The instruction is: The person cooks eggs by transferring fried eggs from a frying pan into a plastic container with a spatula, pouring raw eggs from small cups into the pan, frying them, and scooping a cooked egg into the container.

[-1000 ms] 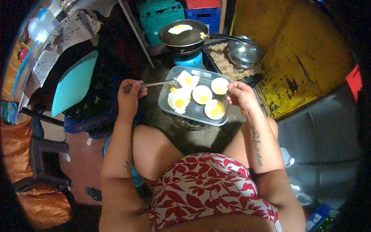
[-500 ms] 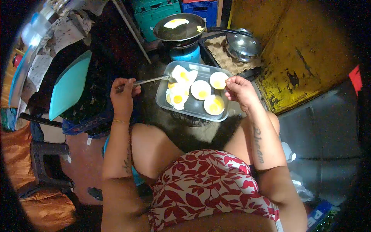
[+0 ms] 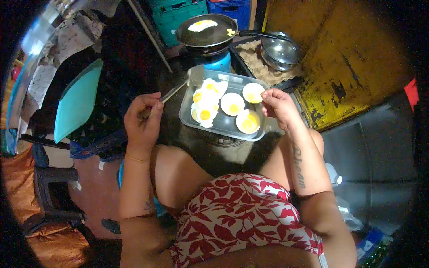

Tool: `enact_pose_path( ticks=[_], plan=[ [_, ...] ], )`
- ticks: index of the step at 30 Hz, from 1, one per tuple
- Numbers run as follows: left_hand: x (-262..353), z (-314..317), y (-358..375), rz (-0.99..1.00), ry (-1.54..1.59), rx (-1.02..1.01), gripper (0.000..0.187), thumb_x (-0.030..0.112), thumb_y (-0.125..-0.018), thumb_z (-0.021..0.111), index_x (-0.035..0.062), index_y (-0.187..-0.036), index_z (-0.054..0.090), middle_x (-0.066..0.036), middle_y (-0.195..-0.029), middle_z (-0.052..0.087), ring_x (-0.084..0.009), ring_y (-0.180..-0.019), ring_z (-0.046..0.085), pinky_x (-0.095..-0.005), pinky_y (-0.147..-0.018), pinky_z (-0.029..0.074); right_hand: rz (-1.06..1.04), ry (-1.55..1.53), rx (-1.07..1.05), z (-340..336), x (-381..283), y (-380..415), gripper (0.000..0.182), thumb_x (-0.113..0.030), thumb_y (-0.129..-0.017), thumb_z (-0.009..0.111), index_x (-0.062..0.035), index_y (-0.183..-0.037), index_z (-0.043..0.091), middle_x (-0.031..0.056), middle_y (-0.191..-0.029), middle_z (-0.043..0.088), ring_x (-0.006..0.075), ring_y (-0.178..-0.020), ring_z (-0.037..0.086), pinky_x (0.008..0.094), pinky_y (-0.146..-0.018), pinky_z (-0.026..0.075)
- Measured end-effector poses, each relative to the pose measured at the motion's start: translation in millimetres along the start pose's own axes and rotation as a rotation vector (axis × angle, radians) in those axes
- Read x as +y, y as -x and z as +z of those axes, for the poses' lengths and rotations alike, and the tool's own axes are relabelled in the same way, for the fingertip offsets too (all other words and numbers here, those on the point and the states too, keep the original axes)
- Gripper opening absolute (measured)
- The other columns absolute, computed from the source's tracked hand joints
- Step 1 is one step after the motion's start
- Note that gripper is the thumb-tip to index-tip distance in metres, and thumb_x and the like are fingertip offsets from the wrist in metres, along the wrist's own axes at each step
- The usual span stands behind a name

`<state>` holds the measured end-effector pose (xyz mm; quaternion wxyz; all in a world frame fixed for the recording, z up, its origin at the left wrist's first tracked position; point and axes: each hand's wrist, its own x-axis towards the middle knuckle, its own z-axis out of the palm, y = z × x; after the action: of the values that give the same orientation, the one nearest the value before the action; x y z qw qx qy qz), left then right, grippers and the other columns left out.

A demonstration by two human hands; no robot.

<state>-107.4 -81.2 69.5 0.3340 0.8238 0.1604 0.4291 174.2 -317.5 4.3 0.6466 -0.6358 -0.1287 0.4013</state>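
Observation:
In my left hand (image 3: 145, 118) I hold a metal spatula (image 3: 175, 89) by its handle. Its flat blade (image 3: 195, 76) is over the upper left corner of a clear plastic container (image 3: 228, 132). Several fried eggs (image 3: 206, 115) lie piled in the container's left side. Three small white cups, a top one (image 3: 253, 93), a middle one (image 3: 232, 103) and a lower one (image 3: 247, 121), stand to their right with yellow inside. My right hand (image 3: 278, 106) is closed at the container's right rim, beside the top cup; its fingertips partly hide the contact.
Beyond the container, a black frying pan (image 3: 207, 40) with a fried egg (image 3: 202, 26) sits above a blue cylinder (image 3: 217, 62). A lidded pot (image 3: 280, 52) stands right of it on brown cardboard. A yellow panel (image 3: 335, 85) borders the right; a turquoise lid (image 3: 79, 105) is at left.
My left hand has turned and come slightly nearer to me. The spatula blade has lifted away from the eggs to the container's upper left corner. My right hand stays put.

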Motion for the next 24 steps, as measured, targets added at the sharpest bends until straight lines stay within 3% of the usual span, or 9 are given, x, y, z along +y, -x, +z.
enact_pose_path(
  ticks=[5, 9, 11, 12, 18, 20, 21, 23, 24],
  plan=[
    [-16.7, 9.1, 12.3, -0.094, 0.038, -0.042, 0.005, 0.004, -0.086, 0.065, 0.0017, -0.086, 0.06, -0.014, -0.102, 0.066, -0.0134, -0.083, 0.063, -0.0255, -0.073, 0.05, -0.017, 0.0, 0.0, 4.9, -2.7, 3.8, 0.012, -0.021, -0.09, 0.065, -0.0104, -0.091, 0.061, -0.0019, -0.073, 0.059, 0.008, -0.058, 0.056, 0.0221, -0.054, 0.047],
    [-9.8, -2.4, 8.5, -0.27, 0.198, 0.183, 0.008, 0.005, -0.09, 0.061, 0.0013, -0.093, 0.055, -0.018, -0.107, 0.064, -0.0191, -0.08, 0.065, -0.0306, -0.072, 0.057, -0.036, -0.01, -0.023, 0.8, -4.1, 8.7, 0.011, -0.021, -0.09, 0.065, -0.0104, -0.091, 0.061, -0.0018, -0.073, 0.059, 0.0078, -0.059, 0.057, 0.0218, -0.054, 0.047],
    [-8.1, -14.4, 1.8, -0.336, 0.408, 0.403, 0.011, 0.008, -0.092, 0.058, 0.0006, -0.096, 0.051, -0.021, -0.105, 0.063, -0.0253, -0.079, 0.067, -0.0351, -0.069, 0.059, -0.057, -0.031, -0.036, -0.9, -6.3, 8.3, 0.011, -0.02, -0.09, 0.065, -0.0104, -0.091, 0.061, -0.0018, -0.074, 0.06, 0.0077, -0.059, 0.057, 0.0219, -0.055, 0.047],
    [-3.8, -17.0, -0.4, -0.324, 0.418, 0.443, 0.014, 0.011, -0.094, 0.057, 0.0005, -0.098, 0.048, -0.024, -0.104, 0.062, -0.029, -0.079, 0.068, -0.0366, -0.066, 0.06, -0.061, -0.033, -0.04, -0.9, -7.5, 8.2, 0.011, -0.02, -0.09, 0.065, -0.0104, -0.091, 0.061, -0.0018, -0.074, 0.06, 0.0077, -0.059, 0.057, 0.0219, -0.055, 0.047],
    [-11.1, -23.9, 6.8, -0.441, 0.591, 0.596, 0.019, 0.016, -0.094, 0.057, -0.0005, -0.096, 0.047, -0.024, -0.099, 0.062, -0.0306, -0.076, 0.068, -0.0367, -0.064, 0.062, -0.068, 0.009, 0.036, -5.2, 2.3, -1.7, 0.008, -0.017, -0.089, 0.065, -0.0105, -0.09, 0.061, -0.0019, -0.074, 0.06, 0.0071, -0.059, 0.055, 0.0228, -0.055, 0.046],
    [-9.2, -22.3, 7.6, -0.455, 0.638, 0.625, 0.02, 0.017, -0.095, 0.056, -0.001, -0.096, 0.047, -0.024, -0.097, 0.062, -0.0306, -0.075, 0.068, -0.0369, -0.064, 0.062, -0.21, 0.274, 0.356, -17.3, 34.8, -33.5, 0.016, -0.009, -0.081, 0.064, -0.004, -0.096, 0.06, 0.0058, -0.079, 0.062, 0.0187, -0.063, 0.059, 0.0341, -0.059, 0.051],
    [-8.0, -21.4, 7.1, -0.466, 0.685, 0.648, 0.021, 0.018, -0.095, 0.055, -0.0014, -0.097, 0.047, -0.023, -0.094, 0.063, -0.0306, -0.074, 0.068, -0.0371, -0.064, 0.062, -0.213, 0.274, 0.356, -21.6, 49.5, -45.0, 0.016, -0.009, -0.081, 0.064, -0.004, -0.096, 0.06, 0.0058, -0.079, 0.062, 0.0187, -0.063, 0.059, 0.0341, -0.059, 0.051],
    [-9.3, -18.7, 6.3, -0.445, 0.738, 0.658, 0.022, 0.019, -0.096, 0.055, -0.0019, -0.097, 0.047, -0.024, -0.093, 0.063, -0.0306, -0.074, 0.068, -0.037, -0.064, 0.062, -0.047, 0.649, 0.546, -29.0, 70.2, -63.5, 0.02, -0.013, -0.08, 0.058, -0.0015, -0.096, 0.062, 0.0154, -0.082, 0.065, 0.0289, -0.074, 0.064, 0.0398, -0.065, 0.051],
    [-10.3, -17.6, 6.5, -0.431, 0.787, 0.668, 0.023, 0.019, -0.096, 0.054, -0.0024, -0.097, 0.047, -0.024, -0.092, 0.063, -0.0305, -0.074, 0.068, -0.0368, -0.064, 0.062, -0.053, 0.649, 0.55, -30.9, 73.3, -63.6, 0.02, -0.013, -0.08, 0.058, -0.0015, -0.096, 0.062, 0.0154, -0.082, 0.065, 0.0289, -0.074, 0.064, 0.0398, -0.065, 0.051]
  ],
)
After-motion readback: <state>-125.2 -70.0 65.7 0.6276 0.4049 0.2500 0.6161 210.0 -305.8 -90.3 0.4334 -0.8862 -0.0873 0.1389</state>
